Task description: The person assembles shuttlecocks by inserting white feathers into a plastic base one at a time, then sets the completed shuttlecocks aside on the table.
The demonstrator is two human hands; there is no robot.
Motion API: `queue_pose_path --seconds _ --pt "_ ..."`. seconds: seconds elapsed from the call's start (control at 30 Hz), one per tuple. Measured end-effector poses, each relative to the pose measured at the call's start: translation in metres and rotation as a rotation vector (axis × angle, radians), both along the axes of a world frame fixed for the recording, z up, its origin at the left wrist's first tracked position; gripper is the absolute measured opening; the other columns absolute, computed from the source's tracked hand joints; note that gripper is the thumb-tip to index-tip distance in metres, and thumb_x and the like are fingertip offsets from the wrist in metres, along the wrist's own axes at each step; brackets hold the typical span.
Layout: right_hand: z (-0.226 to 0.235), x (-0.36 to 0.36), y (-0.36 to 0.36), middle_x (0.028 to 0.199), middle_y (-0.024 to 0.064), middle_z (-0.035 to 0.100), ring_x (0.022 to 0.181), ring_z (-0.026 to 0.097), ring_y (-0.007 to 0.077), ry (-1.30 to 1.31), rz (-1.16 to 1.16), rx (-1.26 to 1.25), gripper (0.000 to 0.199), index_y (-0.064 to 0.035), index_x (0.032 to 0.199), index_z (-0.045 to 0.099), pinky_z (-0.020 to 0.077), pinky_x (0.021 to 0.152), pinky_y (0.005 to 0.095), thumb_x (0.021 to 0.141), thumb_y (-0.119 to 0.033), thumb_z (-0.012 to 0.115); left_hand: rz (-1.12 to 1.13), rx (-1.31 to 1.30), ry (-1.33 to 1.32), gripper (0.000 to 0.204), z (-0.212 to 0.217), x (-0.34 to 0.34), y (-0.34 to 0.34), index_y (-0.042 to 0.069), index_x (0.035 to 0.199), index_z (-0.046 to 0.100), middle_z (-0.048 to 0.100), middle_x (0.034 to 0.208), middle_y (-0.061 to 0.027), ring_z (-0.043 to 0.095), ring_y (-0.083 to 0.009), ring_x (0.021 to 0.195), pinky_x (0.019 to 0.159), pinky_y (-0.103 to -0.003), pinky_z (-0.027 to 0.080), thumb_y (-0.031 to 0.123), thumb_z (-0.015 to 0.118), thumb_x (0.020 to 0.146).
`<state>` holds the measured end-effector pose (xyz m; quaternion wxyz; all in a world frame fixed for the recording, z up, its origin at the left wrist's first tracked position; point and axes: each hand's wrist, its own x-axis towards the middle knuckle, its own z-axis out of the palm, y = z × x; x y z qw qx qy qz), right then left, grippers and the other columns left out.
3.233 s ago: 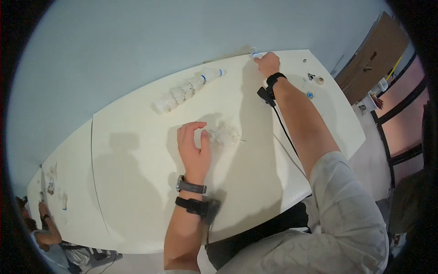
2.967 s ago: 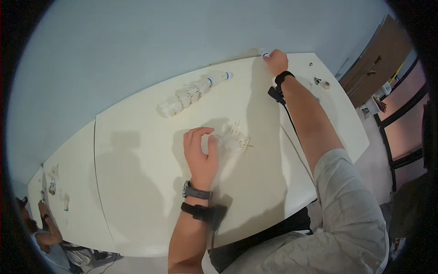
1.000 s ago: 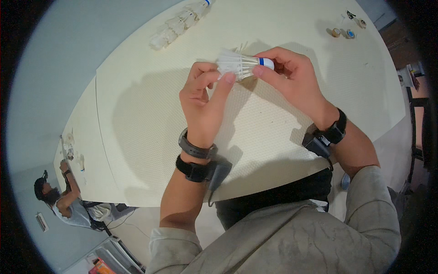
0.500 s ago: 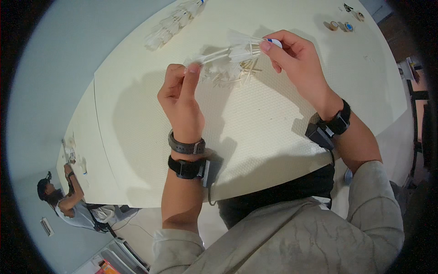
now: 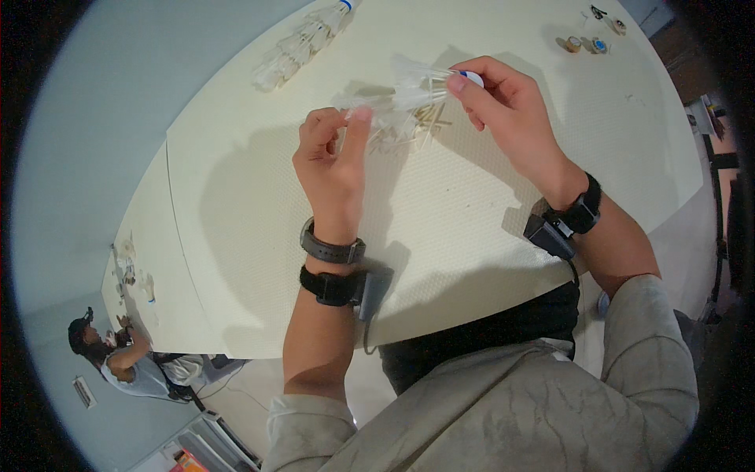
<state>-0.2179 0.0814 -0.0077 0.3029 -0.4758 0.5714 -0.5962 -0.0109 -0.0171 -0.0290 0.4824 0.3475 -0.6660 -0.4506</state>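
My right hand [image 5: 511, 118] pinches the blue-banded cork end of a white shuttlecock [image 5: 421, 85] and holds it above the cream table [image 5: 236, 236]. My left hand [image 5: 334, 157] has its thumb and forefinger closed on a white feather [image 5: 368, 104] at the shuttlecock's skirt. Under both hands lies a small heap of loose feathers and thin quills [image 5: 417, 132]. Each wrist wears a black band, and the left also carries a watch.
A row of shuttlecocks [image 5: 303, 43] lies end to end near the table's far edge. Several small round items [image 5: 586, 43] sit at the far right. At a neighbouring table section, lower left, another person [image 5: 118, 358] is seated.
My right hand came back from the far table edge with the shuttlecock. Both hands met on it, the left drew away to the left, and it now sits back at the feathers.
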Motion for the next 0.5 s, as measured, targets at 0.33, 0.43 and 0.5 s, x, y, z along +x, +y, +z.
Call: queue_pose_path --seconds 0.33,0.43,0.5 --pt "0.009 -0.004 0.003 0.077 -0.0064 0.057 0.064 0.044 0.0012 -0.242 -0.246 -0.045 0.024 -0.0055 0.107 0.073 0.0340 0.055 0.0200 0.098 -0.028 0.071 0.084 -0.159 -0.105 0.010 0.003 -0.006 0.001 0.007 0.093 0.075 0.061 0.094 0.0025 0.048 -0.0088 0.078 0.079 -0.026 0.044 0.016 0.079 0.092" --pt "0.011 -0.003 0.004 0.076 -0.0059 0.056 0.063 0.043 0.0012 -0.285 -0.230 -0.052 0.023 -0.0062 0.107 0.073 0.0329 0.055 0.0197 0.098 -0.027 0.070 0.041 -0.177 -0.291 0.012 0.004 -0.002 0.002 0.010 0.098 0.078 0.063 0.102 0.0005 0.052 -0.0145 0.095 0.092 -0.032 0.045 0.016 0.082 0.088" --pt "0.011 -0.003 0.005 0.076 -0.0055 0.056 0.063 0.043 0.0011 -0.294 -0.215 -0.063 0.022 -0.0064 0.107 0.073 0.0325 0.054 0.0196 0.098 -0.027 0.070 0.055 -0.335 -0.444 0.022 0.004 -0.001 0.005 0.014 0.106 0.078 0.062 0.108 0.0002 0.050 -0.0181 0.106 0.097 -0.035 0.042 0.016 0.084 0.085"
